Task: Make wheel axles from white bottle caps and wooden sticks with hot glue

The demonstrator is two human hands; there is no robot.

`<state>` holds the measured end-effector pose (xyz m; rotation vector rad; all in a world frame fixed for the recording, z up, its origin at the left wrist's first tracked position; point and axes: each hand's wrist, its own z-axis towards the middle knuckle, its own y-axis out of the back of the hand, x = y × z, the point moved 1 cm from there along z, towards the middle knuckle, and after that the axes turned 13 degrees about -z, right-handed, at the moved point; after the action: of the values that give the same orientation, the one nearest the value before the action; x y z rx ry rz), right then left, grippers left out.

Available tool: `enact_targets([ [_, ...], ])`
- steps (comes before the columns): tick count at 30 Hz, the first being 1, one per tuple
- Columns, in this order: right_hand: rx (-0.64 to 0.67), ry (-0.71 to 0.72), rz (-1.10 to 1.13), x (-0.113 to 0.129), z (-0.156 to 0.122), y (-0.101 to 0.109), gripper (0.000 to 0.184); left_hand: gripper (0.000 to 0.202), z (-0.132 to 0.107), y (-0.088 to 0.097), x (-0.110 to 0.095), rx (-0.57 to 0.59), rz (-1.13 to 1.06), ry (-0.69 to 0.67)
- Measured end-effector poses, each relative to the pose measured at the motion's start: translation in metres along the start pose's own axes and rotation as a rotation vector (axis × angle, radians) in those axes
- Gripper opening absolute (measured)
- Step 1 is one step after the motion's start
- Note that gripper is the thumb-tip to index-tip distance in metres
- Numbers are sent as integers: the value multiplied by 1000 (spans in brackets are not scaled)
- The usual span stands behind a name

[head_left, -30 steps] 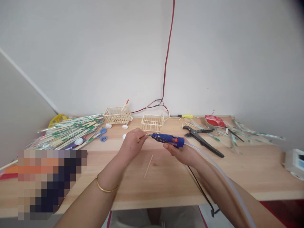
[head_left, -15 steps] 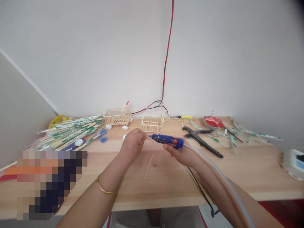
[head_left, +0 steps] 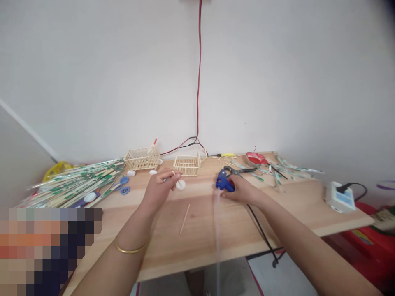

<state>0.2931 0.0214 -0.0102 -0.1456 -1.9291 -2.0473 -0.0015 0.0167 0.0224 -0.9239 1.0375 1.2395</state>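
Observation:
My left hand (head_left: 160, 187) pinches a short thin wooden stick (head_left: 176, 178) above the table. A round white disc (head_left: 180, 185) lies just under its fingertips. My right hand (head_left: 242, 190) is wrapped round a blue hot glue gun (head_left: 224, 181), whose back end faces me with a long clear glue stick (head_left: 218, 238) trailing down from it. Between my forearms, one loose wooden stick (head_left: 185, 218) lies on the table. Farther back stand a small frame of wooden sticks (head_left: 187, 165) and a larger stick cart (head_left: 142, 159) with white wheels beside it.
Wrapped chopsticks (head_left: 80, 181) are heaped at the left, near blue rings (head_left: 124, 190). Black pliers (head_left: 240, 169), a red-lined dish (head_left: 256, 158) and a yellow-handled tool (head_left: 226, 155) are at the back right. A white power box (head_left: 340, 196) sits on the right edge.
The glue gun has moved away from my left hand to the right and turned, its nozzle now pointing away. My left hand keeps its stick. The view has shifted right.

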Motion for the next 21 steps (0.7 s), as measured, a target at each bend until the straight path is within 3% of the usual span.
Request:
enact_targets([
  [3, 110, 58, -13, -11, 1, 0, 33, 23, -2, -7, 3, 28, -255, 94],
  [5, 80, 97, -21, -5, -2, 7, 30, 24, -4, -12, 4, 28, -384, 141],
  [7, -61, 133, -37, 14, -8, 16, 28, 25, -6, -17, 4, 35, -462, 176],
  [9, -287, 193, -2, 44, -15, 26, 19, 25, -9, -21, 2, 47, -498, 194],
  [11, -365, 319, 149, 78, -19, 31, 15, 23, -11, -24, 1, 58, -503, 183],
  [15, -281, 357, 400, 125, -16, 24, 12, 23, -13, -26, 1, 91, -486, 151],
  [21, -166, 322, 506, 131, -2, 9, 8, 25, -12, -27, 4, 58, -556, 246],
])
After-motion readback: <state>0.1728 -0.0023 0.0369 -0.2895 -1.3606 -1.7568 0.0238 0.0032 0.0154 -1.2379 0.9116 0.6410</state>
